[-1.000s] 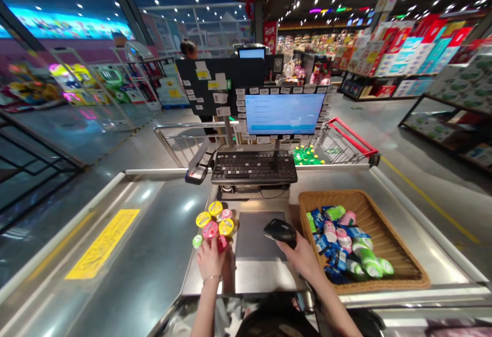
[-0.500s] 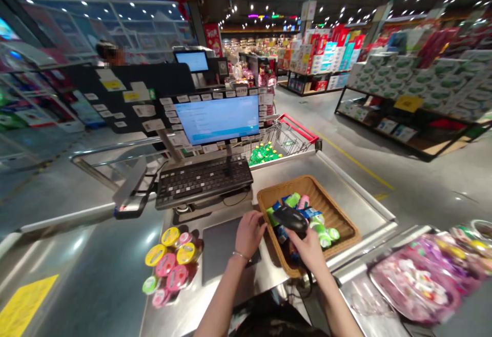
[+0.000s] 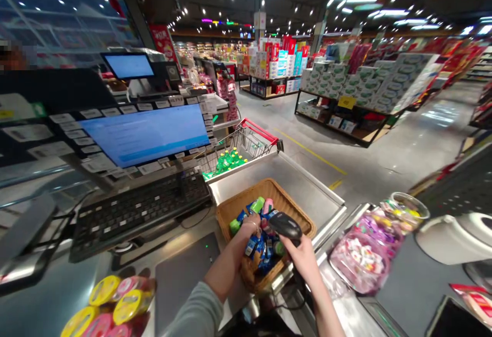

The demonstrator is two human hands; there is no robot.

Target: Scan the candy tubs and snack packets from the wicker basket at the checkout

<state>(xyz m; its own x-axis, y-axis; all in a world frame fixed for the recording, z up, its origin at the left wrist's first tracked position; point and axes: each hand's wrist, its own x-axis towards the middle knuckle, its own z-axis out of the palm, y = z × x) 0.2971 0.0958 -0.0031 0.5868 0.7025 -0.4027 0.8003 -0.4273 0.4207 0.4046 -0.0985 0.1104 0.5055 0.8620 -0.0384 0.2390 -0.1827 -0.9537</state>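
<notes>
Now our wicker basket [image 3: 269,189] sits low in the middle, full of small blue packs [image 3: 255,250]. Our left hand [image 3: 249,232] is nearer, down on the packs; we cannot tell if it holds one. Our right hand [image 3: 303,260] grips a black scanner [image 3: 282,225] just above them.

The wicker basket [image 3: 246,209] sat on the steel checkout counter [image 3: 292,183], right of the scanner plate [image 3: 184,285], holding small packaged goods [image 3: 261,255]. The keyboard [image 3: 138,214] lay far-left of the basket, before the monitor [image 3: 146,136]. Lidded tubs [image 3: 115,301] stood near left, and a shopping cart [image 3: 246,144] stood beyond the counter.
</notes>
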